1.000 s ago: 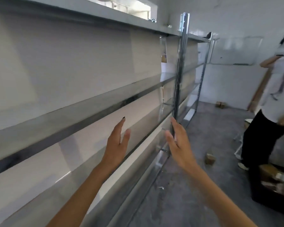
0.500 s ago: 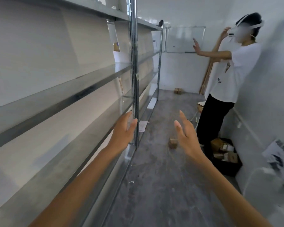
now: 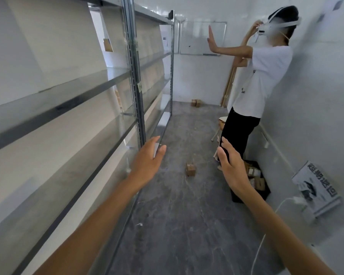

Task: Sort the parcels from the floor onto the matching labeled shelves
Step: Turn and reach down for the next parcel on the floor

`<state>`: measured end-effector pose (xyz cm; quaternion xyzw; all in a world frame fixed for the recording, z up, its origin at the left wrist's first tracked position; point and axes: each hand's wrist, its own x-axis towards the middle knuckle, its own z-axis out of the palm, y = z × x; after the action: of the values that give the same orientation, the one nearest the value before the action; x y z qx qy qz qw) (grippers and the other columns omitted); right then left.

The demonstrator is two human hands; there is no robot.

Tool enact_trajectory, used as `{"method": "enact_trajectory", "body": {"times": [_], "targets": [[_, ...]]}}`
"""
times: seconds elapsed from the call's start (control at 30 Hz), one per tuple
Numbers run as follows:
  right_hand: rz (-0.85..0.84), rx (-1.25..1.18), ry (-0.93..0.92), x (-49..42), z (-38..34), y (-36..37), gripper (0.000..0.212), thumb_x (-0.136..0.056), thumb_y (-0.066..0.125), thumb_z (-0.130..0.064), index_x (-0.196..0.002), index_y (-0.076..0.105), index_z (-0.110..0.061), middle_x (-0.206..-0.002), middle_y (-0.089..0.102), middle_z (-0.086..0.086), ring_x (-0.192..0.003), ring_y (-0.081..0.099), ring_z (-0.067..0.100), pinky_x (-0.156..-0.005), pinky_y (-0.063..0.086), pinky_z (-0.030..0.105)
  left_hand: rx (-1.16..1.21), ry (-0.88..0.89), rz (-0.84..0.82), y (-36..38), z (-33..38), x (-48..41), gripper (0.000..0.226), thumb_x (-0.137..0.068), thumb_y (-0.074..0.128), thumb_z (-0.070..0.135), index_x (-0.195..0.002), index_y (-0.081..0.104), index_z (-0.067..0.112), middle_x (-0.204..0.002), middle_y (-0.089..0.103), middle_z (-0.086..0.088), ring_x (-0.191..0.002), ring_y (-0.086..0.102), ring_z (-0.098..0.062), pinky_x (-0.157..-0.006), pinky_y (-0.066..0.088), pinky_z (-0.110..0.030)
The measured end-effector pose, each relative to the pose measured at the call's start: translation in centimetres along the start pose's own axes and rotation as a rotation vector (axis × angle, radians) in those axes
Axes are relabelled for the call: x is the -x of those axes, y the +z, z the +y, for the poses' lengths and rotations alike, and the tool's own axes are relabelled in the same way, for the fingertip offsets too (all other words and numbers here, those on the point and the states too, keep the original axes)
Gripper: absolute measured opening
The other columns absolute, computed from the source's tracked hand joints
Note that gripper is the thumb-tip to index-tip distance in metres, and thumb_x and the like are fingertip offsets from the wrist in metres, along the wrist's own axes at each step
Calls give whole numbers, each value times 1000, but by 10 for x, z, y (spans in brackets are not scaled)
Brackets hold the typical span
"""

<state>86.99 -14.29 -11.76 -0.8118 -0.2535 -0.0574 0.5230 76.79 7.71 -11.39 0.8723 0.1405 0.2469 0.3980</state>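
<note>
A: Head view: a narrow room with a grey floor and white walls. A metal rack of long shelves runs down the left side, its shelves bare where they show. A whiteboard hangs on the far wall.

B: And the hands?

A: Both are raised in front, fingers spread loosely, holding nothing. The left hand is just beside the rack's upright; I cannot tell if it touches. The right hand is in the air, palm turned inward.

B: Where are the parcels?

A: One small brown parcel stands on the floor mid-aisle, between the two hands as seen, well clear of the rack. It is boxy, too small to give a long axis. Two more boxes sit at the far wall's foot. A black crate by the right wall holds several more.

B: Anyone else?

A: A person in a white shirt stands against the right wall, wearing a headset, one palm raised.
</note>
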Motion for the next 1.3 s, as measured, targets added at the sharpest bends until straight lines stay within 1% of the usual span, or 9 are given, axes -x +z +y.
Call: {"method": "enact_trajectory", "body": {"times": [0.17,0.4,0.57,0.8,0.93,0.97,1.1,1.23,1.3], "targets": [[65,45,-32,-41,12,7,59,-95,37,-43,-146,33,-13,-150,39,5,-139,33,17,-112,25,27,15,46,-26,14,-9,-51,53,-97,39,41,-144,33,16,-149,38,-4,-137,35,-19,-114,31,-38],[81,66,11,-101,32,27,57,-96,37,-42,-145,35,-13,-151,37,1,-139,33,15,-111,26,27,3,105,-56,30,-27,-124,54,-96,37,42,-144,32,17,-151,34,-6,-139,32,-20,-116,27,-42],[114,92,5,-141,36,31,54,-98,37,-40,-144,36,-12,-141,48,1,-123,46,10,-99,30,19,11,107,-71,36,-39,-165,53,-97,38,41,-143,33,16,-151,35,-7,-139,32,-21,-114,29,-43],[134,92,10,-172,56,35,54,-98,36,-41,-144,36,-12,-148,41,0,-136,39,15,-107,30,23,41,102,-92,59,-49,-205,53,-97,38,42,-143,33,16,-149,37,-6,-137,34,-20,-112,33,-45],[130,118,19,-192,73,33,59,-95,35,-45,-141,40,-8,-150,38,-4,-137,35,10,-102,26,9,15,107,-130,81,-50,-229,52,-97,37,43,-142,36,16,-147,40,-6,-136,37,-20,-113,32,-45],[126,114,28,-198,79,32,59,-95,35,-45,-142,40,-9,-150,38,-3,-137,35,11,-103,26,11,7,107,-133,87,-51,-236,52,-97,36,43,-142,35,16,-147,40,-6,-136,36,-20,-113,31,-44],[99,113,58,-225,104,27,60,-95,34,-47,-146,32,-14,-148,41,4,-136,38,16,-110,30,28,-5,90,-158,113,-53,-264,54,-97,35,45,-143,33,18,-148,39,-5,-137,35,-19,-114,30,-44],[96,98,79,-260,126,21,54,-98,38,-38,-145,34,-12,-125,53,29,-110,50,29,-86,39,25,-12,64,-148,143,-48,-295,53,-97,36,43,-143,34,16,-148,39,-6,-137,35,-20,-114,30,-44],[91,105,65,-278,135,16,51,-99,39,-34,-144,36,-9,-122,53,32,-103,47,24,-86,36,23,8,52,-143,160,-42,-311,54,-97,36,42,-143,33,15,-148,39,-7,-137,34,-20,-114,30,-44]]}}
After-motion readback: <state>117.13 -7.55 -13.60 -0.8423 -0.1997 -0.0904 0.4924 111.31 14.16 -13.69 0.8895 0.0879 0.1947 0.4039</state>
